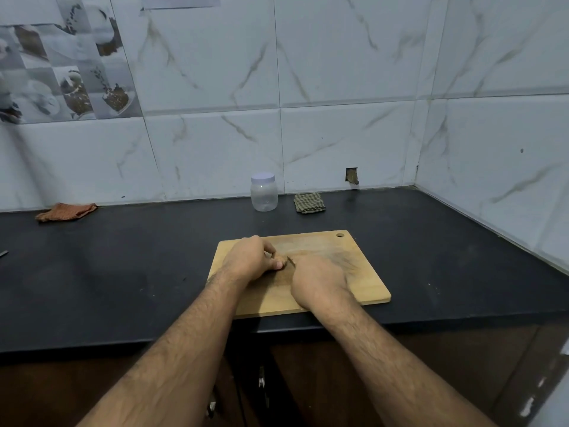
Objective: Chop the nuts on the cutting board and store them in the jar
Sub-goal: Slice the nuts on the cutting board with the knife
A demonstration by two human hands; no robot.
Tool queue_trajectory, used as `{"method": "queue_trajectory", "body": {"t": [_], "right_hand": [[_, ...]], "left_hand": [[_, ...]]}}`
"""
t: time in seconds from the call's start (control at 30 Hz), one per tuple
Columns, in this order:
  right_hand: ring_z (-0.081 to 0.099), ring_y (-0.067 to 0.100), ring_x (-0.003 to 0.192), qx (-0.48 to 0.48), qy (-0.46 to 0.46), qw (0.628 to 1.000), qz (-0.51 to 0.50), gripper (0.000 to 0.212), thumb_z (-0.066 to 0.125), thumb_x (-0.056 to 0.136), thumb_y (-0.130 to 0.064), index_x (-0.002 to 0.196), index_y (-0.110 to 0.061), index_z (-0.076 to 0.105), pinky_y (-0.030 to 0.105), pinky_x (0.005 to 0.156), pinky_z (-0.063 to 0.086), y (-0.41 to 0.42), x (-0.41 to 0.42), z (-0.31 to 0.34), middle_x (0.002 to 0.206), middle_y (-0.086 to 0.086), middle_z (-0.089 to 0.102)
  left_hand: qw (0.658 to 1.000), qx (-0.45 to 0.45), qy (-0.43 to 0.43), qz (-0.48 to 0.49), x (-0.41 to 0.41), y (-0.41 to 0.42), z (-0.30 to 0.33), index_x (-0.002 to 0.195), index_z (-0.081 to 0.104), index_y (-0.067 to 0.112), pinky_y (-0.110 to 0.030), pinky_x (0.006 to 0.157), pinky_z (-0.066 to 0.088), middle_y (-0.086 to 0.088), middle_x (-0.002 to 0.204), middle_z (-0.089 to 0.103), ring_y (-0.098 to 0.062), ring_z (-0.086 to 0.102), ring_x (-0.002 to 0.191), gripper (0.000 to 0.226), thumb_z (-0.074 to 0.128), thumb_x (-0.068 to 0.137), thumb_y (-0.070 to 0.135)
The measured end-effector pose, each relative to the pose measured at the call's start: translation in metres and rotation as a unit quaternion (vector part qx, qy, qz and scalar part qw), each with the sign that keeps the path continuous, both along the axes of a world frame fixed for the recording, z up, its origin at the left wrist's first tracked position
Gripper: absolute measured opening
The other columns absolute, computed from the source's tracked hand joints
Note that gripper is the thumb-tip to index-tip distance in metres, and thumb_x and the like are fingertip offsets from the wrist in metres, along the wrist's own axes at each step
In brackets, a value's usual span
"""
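Both hands meet mid-board (363, 272) on the counter (123, 272): right hand (318, 285) curled round a knife (291, 261), blade tip just showing; left hand (251, 260), fingers bent, pins nuts (278, 259) beside the blade. Lidded jar (264, 192) stands well behind, w/ a checked cloth (309, 203) beside it, orange cloth (66, 211) far left.
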State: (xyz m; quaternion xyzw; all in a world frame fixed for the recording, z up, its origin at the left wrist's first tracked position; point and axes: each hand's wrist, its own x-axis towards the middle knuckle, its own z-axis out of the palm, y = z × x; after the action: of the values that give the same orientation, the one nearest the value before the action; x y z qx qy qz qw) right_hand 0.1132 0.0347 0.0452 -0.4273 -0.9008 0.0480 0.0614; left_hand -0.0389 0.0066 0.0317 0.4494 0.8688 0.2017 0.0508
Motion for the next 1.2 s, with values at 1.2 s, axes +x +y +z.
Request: {"method": "queue_trajectory", "body": {"t": [1.2], "right_hand": [[0.059, 0.019, 0.083, -0.095, 0.111, 0.989, 0.002, 0.019, 0.051, 0.095, -0.018, 0.108, -0.017, 0.065, 0.031, 0.065, 0.047, 0.001, 0.004, -0.010, 0.089, -0.001, 0.059]], "left_hand": [[0.996, 0.002, -0.084, 0.035, 0.008, 0.010, 0.005, 0.108, 0.068, 0.022, -0.032, 0.078, 0.060, 0.004, 0.064, 0.065, -0.016, 0.066, 0.063, 0.030, 0.078, 0.083, 0.033]]}}
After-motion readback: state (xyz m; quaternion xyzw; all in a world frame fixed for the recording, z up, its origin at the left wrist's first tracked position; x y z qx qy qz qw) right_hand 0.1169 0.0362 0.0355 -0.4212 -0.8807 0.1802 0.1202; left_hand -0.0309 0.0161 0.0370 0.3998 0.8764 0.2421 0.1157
